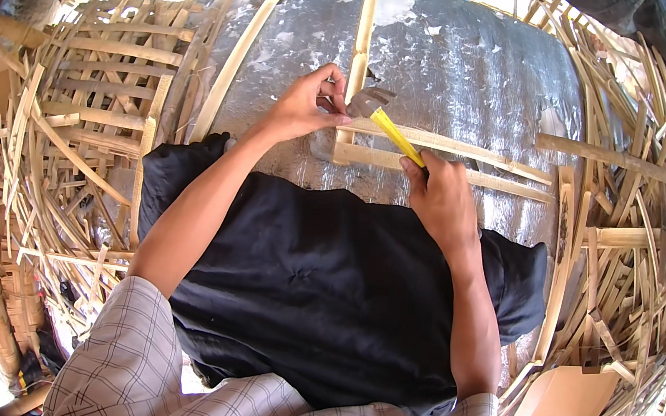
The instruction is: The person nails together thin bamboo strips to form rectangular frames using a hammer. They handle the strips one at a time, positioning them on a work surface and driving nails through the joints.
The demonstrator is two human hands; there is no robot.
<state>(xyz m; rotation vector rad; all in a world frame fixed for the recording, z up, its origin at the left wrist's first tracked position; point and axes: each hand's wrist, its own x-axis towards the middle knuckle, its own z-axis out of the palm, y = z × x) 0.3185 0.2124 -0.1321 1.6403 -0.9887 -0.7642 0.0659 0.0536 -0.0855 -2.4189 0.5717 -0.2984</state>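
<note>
My right hand (442, 195) is wrapped round the yellow handle of a claw hammer (398, 138). Its metal head is just right of my left fingertips. My left hand (306, 105) has its thumb and fingers pinched together at the corner where bamboo strips meet; whatever they hold, if anything, is too small to make out. From that corner an upright bamboo strip (364, 31) runs away from me. Two crosswise bamboo strips, a farther one (483, 153) and a nearer one (488, 179), stretch to the right, passing by my right hand.
The strips lie on a worn, dark sheet-covered surface (486, 68). Another loose bamboo strip (235, 69) rests left of my hands. Black cloth (315, 281) spreads over my lap. Bamboo lattice (115, 70) stands left, heaped bamboo strips (642, 291) right, with cardboard (564, 398) below.
</note>
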